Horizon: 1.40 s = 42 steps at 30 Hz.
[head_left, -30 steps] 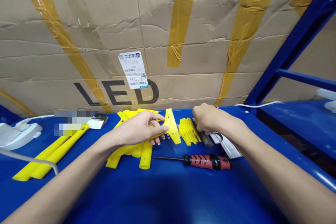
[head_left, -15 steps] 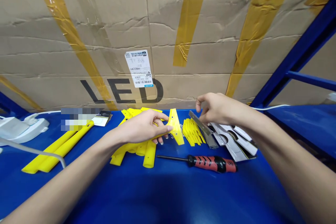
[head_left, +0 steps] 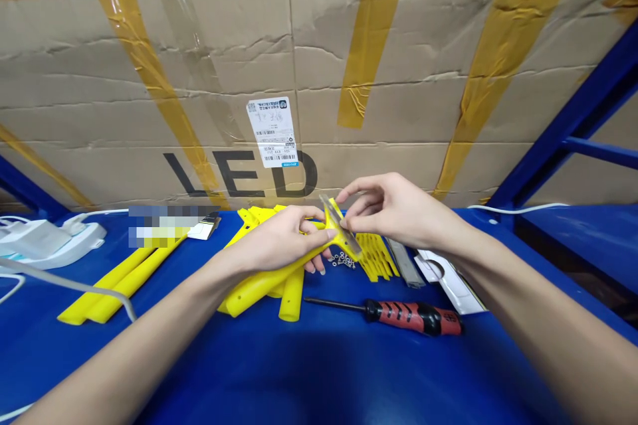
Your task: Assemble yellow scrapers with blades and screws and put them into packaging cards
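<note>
My left hand [head_left: 292, 239] is closed around a yellow scraper handle [head_left: 264, 282], its flat head tilted up to the right. In my right hand [head_left: 381, 204], thumb and fingers pinch a thin metal blade [head_left: 343, 226], which lies against the handle's head. Under and behind my left hand are more yellow handles [head_left: 290, 295], partly hidden. Small screws and nuts [head_left: 343, 259] lie just below the blade. To their right are a row of flat yellow pieces [head_left: 377, 259] and a stack of metal blades [head_left: 406, 264].
A red and black screwdriver [head_left: 416, 316] lies in front of my hands on the blue surface [head_left: 319, 378]. White cards [head_left: 451, 282] are at right, two long-handled yellow tools [head_left: 119, 285] and a white power strip [head_left: 74, 246] at left. A large carton [head_left: 249, 60] stands behind.
My right hand has moved left with the metal blade and laid it on the scraper handle's head. My left hand has tilted the handle, and the screws and nuts now show.
</note>
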Tool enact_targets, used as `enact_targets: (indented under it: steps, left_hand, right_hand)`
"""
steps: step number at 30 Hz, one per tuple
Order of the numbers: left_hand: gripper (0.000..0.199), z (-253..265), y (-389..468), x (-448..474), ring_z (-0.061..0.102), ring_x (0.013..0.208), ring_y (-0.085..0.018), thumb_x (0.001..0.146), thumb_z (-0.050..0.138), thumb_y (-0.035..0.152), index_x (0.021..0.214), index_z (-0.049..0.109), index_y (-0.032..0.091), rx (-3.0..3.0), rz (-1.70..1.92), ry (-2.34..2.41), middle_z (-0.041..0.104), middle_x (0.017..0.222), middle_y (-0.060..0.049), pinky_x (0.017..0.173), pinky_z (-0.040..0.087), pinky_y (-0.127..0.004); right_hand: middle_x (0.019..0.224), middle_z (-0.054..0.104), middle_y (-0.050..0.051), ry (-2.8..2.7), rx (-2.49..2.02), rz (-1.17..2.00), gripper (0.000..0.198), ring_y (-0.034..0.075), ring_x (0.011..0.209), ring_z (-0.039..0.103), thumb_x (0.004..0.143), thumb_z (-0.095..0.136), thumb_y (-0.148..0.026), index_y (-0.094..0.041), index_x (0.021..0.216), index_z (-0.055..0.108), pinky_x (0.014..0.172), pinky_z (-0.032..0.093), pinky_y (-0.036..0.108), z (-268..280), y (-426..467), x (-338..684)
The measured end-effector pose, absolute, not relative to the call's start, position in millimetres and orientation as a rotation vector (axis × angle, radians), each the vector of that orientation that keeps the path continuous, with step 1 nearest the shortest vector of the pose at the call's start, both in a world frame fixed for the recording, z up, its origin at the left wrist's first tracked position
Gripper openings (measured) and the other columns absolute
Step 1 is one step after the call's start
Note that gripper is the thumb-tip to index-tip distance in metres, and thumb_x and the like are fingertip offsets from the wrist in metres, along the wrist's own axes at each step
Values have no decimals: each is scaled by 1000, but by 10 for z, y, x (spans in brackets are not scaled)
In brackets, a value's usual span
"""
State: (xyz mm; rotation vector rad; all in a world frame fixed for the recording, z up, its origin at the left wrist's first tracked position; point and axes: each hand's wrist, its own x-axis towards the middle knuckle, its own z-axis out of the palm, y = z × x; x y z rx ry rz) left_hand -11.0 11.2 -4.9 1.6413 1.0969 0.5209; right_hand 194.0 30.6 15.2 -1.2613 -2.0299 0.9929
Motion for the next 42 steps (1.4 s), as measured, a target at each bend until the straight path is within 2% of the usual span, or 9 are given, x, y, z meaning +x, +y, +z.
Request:
enact_targets:
  steps: [4,8,11,15,22,26,29,33,42]
  left_hand:
    - [27,-41,131,-132,69,64,-17,93,61,45,104,56,20,1640,506,1045,72,78,-4,63,57,-28]
    - [27,4,146,-166,71,65,-18,92,61,44,104,57,20,1700,463,1047,73,79,-3,61,53,-26]
    - [25,41,163,-205,69,61,-16,92,62,42,104,59,20,1748,433,1054,73,74,-1,60,49,-24]
    - [21,58,182,-237,67,60,-14,95,59,39,106,62,21,1786,410,1005,72,72,0,60,48,-24]
    - [27,2,173,-226,70,64,-16,94,59,41,114,58,22,1786,435,1012,74,78,-1,60,51,-25]
    - [44,25,174,-247,73,72,-22,82,73,48,114,60,20,1903,483,1133,74,78,-2,67,55,-30]
    - [46,61,201,-288,72,86,-25,70,85,46,103,70,18,2200,504,1221,77,90,-6,75,54,-31]
    - [28,94,229,-321,73,84,-21,78,80,36,98,74,18,2310,484,1170,80,94,-4,77,53,-29]
    - [28,99,222,-341,73,90,-19,81,77,32,103,72,16,2265,461,1148,80,100,-3,81,55,-28]
  right_hand:
    - [76,75,5,-2061,-1230,949,21,19,72,71,70,78,-27,-17,86,68,67,55,28,72,362,1937]
    - [63,69,-2,-1995,-1285,1053,37,16,58,66,64,85,-32,-19,87,59,57,52,27,38,403,1987]
    - [59,69,-2,-1962,-1293,1259,40,16,57,67,66,86,-33,-19,92,60,59,54,27,44,410,2026]
    - [63,71,0,-1989,-1251,1343,32,15,60,68,66,87,-36,-17,82,66,63,56,27,40,415,2043]
    - [67,70,-2,-1963,-1147,1481,28,12,63,63,68,84,-34,-18,89,72,67,54,25,24,405,2018]
    - [59,65,-5,-1978,-1128,1454,20,9,56,56,69,83,-28,-17,74,67,61,48,23,22,415,2025]
    - [56,62,-6,-1952,-1171,1423,17,8,54,53,69,81,-21,-16,79,68,60,46,23,5,440,2041]
    - [59,65,-4,-1984,-1163,1425,19,10,55,55,70,80,-22,-15,83,68,61,46,24,-13,462,2072]
    - [62,69,-2,-1932,-1159,1480,36,13,59,61,63,89,-31,-17,85,65,64,51,27,-42,490,2098]
